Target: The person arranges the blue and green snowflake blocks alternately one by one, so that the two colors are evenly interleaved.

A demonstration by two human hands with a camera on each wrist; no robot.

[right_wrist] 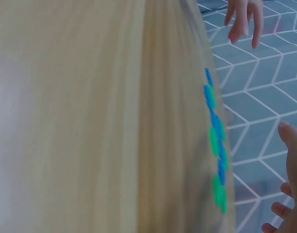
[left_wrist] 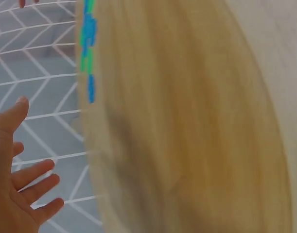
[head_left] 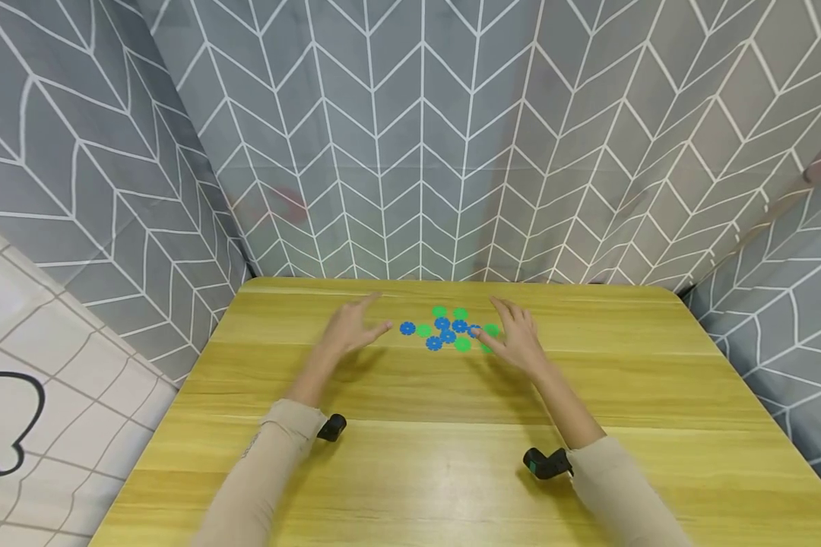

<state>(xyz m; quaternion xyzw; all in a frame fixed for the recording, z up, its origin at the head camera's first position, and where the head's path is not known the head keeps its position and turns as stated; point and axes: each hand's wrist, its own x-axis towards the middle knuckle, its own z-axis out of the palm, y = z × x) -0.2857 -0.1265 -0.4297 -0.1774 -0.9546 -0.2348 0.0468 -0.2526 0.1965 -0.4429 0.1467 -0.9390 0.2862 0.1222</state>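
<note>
Several flat blue discs point(head_left: 407, 328) with notched edges and several green ones point(head_left: 462, 344) lie in a loose cluster toward the back of the wooden table. To the left of them, my left hand point(head_left: 351, 328) hovers with fingers spread and nothing in its grasp. On the other side, my right hand point(head_left: 518, 336) is held over the cluster's right end, its thumb overlapping a blue disc in the head view. Its fingers are extended and hold nothing. In the left wrist view the left fingers point(left_wrist: 39, 182) look relaxed and apart.
The wooden table point(head_left: 424, 471) reaches back to a grey curtain point(head_left: 397, 152) with white chevron lines. White tile-patterned cloth point(head_left: 55, 365) hangs at the left. Each wrist carries a small black camera, such as the right one point(head_left: 546, 463).
</note>
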